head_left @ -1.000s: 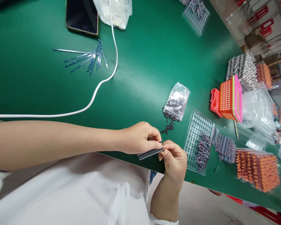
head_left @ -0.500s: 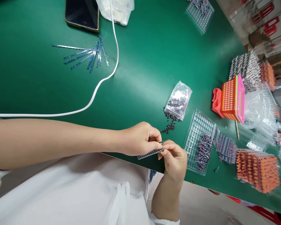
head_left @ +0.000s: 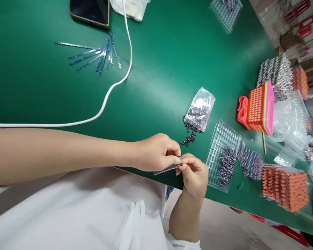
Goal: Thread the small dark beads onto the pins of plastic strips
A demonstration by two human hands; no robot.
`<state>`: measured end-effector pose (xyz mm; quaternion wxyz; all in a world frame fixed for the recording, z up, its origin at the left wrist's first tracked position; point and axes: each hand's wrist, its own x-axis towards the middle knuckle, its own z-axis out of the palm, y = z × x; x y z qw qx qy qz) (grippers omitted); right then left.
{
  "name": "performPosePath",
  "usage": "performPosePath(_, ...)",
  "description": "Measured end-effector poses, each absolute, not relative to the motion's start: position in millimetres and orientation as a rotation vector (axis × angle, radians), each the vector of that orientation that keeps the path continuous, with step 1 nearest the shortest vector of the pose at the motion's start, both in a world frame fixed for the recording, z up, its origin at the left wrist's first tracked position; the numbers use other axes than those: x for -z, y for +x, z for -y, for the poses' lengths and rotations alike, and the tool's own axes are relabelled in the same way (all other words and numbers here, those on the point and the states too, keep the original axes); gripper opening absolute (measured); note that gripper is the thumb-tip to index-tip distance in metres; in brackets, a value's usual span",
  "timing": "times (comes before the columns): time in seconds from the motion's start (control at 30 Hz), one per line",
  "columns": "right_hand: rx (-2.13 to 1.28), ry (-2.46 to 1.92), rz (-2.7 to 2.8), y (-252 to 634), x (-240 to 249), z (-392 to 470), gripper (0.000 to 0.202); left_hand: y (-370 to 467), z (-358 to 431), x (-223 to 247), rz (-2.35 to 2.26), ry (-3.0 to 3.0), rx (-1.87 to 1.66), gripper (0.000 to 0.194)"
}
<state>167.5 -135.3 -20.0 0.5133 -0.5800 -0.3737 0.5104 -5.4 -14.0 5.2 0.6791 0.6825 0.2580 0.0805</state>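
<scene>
My left hand (head_left: 154, 152) reaches in from the left, thumb and fingers closed on a narrow dark strip (head_left: 165, 169) with a row of small segments, which looks like a circuit-board strip. At the strip's right end, my right hand (head_left: 196, 175) has its fingertips pinched together; any tiny part between them is hidden. The two hands almost touch. Just beyond them lie loose small black bead-like parts (head_left: 190, 138), spilling from a clear plastic bag (head_left: 200, 106). Right of my right hand is a clear ridged tray (head_left: 214, 152) with a heap of thin-leaded components (head_left: 226, 166).
Bluish cut strips (head_left: 100, 57) lie at upper left near a phone (head_left: 90, 12) and a white cable (head_left: 106, 99). An orange basket (head_left: 257, 107), bundled components (head_left: 251, 163) and orange stacked parts (head_left: 285, 187) stand at right. The table edge runs beneath my hands.
The view has shifted slightly, so the table things sit a little higher. Both hands keep nearly the same pinch on the strip; no other movement is plain.
</scene>
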Motion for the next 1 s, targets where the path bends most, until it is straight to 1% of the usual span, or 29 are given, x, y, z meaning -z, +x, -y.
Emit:
performPosePath(0.13,-1.307,-1.338,0.885,169.3,20.1,136.0,0.003,-6.6,12.5,-7.2,-0.544,1.516,-0.169,0.018)
performPosePath(0.53,-1.408,-1.318,0.854,171.2,21.2,137.4,0.005,-7.0,11.9,-7.7,-0.504,1.570,-0.171,0.018)
performPosePath(0.63,-1.417,-1.342,0.853,171.2,20.4,136.7,0.007,-7.4,12.1,-6.7,-0.500,1.583,-0.173,0.018)
performPosePath(0.83,-1.434,-1.341,0.843,170.7,19.1,135.6,0.004,-7.7,12.6,-5.0,-0.496,1.591,-0.190,0.020)
performPosePath(1.0,-1.438,-1.361,0.832,170.2,18.6,135.2,0.006,-7.8,12.0,-4.1,-0.498,1.614,-0.182,0.020)
